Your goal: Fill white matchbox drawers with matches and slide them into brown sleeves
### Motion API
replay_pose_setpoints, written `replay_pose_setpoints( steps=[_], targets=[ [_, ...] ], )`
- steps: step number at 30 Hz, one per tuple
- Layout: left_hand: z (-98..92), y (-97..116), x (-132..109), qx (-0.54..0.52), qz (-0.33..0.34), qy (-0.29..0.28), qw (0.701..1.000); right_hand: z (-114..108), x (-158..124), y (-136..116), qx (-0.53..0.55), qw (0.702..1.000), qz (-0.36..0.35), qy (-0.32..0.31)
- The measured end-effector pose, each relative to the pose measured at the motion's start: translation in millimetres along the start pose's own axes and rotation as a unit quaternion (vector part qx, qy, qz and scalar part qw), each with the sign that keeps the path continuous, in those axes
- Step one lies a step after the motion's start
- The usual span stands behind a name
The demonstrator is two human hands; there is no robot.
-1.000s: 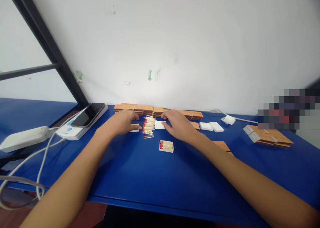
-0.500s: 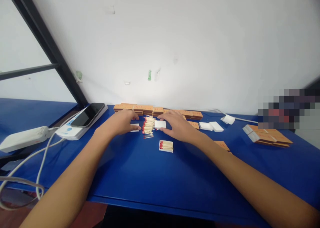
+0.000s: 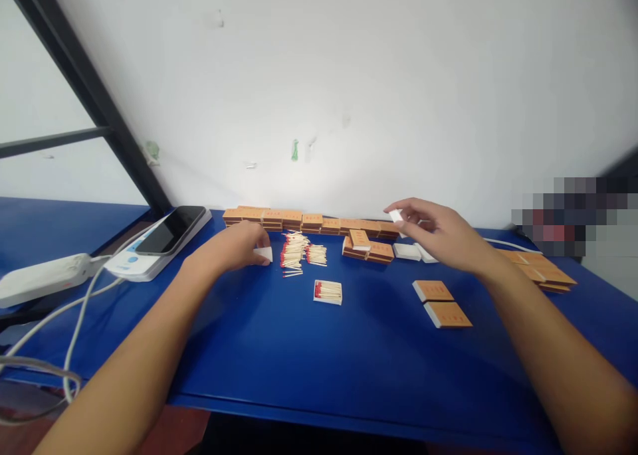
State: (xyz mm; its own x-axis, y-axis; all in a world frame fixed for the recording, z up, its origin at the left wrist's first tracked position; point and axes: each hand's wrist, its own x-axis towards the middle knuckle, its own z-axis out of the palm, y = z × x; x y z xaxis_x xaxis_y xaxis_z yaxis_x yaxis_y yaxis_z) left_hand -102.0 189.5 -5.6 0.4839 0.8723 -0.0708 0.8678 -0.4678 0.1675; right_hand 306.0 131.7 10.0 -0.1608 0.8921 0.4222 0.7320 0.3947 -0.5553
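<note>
Bare forearms (image 3: pixel 149 335) (both tapering wristward), bare hands (image 3: pixel 438 234)

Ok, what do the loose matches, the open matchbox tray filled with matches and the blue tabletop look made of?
Loose matches: likely plain wood, from the pale, straight sticks; their red tips look like a coating. 
Matchbox tray: probably thin white card, seemingly matt. 
Tabletop: smooth, slightly glossy, with soft reflections; painted metal or laminate, I can't tell which.
</note>
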Motion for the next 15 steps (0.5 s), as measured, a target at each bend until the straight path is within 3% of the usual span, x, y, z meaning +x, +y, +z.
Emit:
replay_pose_setpoints(
  steps=[4, 7, 10, 15],
  targets=[
    [-5.9, 3.6, -1.8, -0.011, 0.01, 0.011, 1.0, 3.4, -9.0, -0.8, 0.062, 0.997, 0.024, -0.032],
    [-11.1, 18.3, -5.2, -0.055, 0.044, 0.071, 0.995, 13.4, -12.7, -12.2, 0.079, 0.992, 0.038, -0.095],
    [-11.1, 42.3, -9.7, -0.157, 0.122, 0.133, 0.971, 29.8, -18.3, -26.0, 0.112, 0.982, 0.027, -0.148],
    [-0.3, 81.1, -15.3, -0.292, 0.211, 0.143, 0.922, 60.5, -32.0, -48.0, 0.182, 0.974, 0.011, -0.135]
  ],
)
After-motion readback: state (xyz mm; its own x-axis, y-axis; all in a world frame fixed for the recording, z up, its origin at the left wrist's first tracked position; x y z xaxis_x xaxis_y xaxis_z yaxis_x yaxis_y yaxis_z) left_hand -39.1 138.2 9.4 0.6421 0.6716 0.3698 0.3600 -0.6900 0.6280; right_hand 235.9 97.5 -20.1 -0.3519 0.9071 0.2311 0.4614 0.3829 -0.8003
